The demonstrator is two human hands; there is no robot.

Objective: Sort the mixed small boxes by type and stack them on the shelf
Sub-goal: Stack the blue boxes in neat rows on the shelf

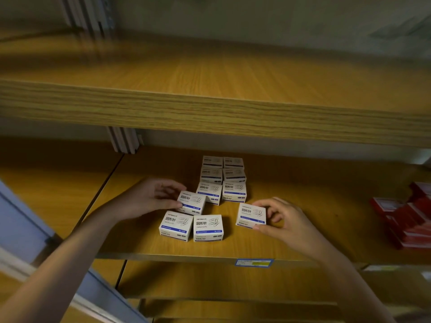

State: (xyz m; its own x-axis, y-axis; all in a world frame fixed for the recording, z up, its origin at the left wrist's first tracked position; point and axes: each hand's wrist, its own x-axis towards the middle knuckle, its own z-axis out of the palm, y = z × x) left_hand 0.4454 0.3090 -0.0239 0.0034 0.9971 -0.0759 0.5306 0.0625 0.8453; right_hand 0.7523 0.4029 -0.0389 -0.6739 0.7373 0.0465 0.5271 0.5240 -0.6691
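Left hand [154, 199] pinches a tilted paper-clip box [191, 202] just beside the front-left of the 6-box block [222, 180]; right hand [279, 220] grips a second paper-clip box [251, 215] front-right of that block, apart from it; shoving either in crooked would likely knock the block's 2 rows askew.

1 view only: head cam, wide-angle, edges bowed. Sits above & just in front of a wooden shelf [303, 187], facing fwd & down onto its mid board. Close range: forearms come in from both bottom corners, left hand [151, 197] on 1 white box [191, 202], right hand [284, 220] on another, print legible. Upper board [210, 108] crosses the top half, blurred. Red boxes [401, 220] clipped at rt edge; lower boards [210, 280] at bottom.
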